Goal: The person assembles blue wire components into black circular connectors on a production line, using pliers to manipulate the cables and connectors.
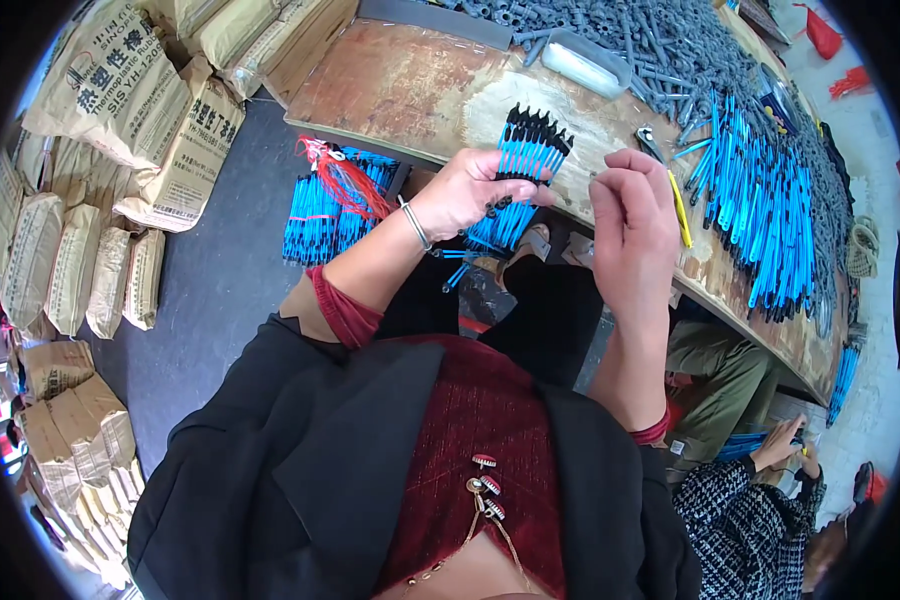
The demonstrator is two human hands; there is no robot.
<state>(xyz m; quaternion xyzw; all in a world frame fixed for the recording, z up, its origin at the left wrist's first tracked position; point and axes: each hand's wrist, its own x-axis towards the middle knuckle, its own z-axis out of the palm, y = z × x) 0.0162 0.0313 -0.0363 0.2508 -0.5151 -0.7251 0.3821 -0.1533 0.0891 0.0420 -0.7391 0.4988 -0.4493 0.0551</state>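
Note:
My left hand is closed round a small bundle of blue rods with black ends, held upright over the near edge of the wooden table. The rods fan out side by side, black tips at the top. To the right, my right hand is raised apart from the bundle with its fingers curled in. Whatever those fingers may hold is hidden. Close beside it on the table lies a hand tool with a dark metal head and a yellow handle, partly covered by the hand.
Grey plastic parts are heaped at the back, beside a clear plastic box. Many blue rods lie at right. Below the table are blue bundles with red strings. Paper sacks stand left; a co-worker sits lower right.

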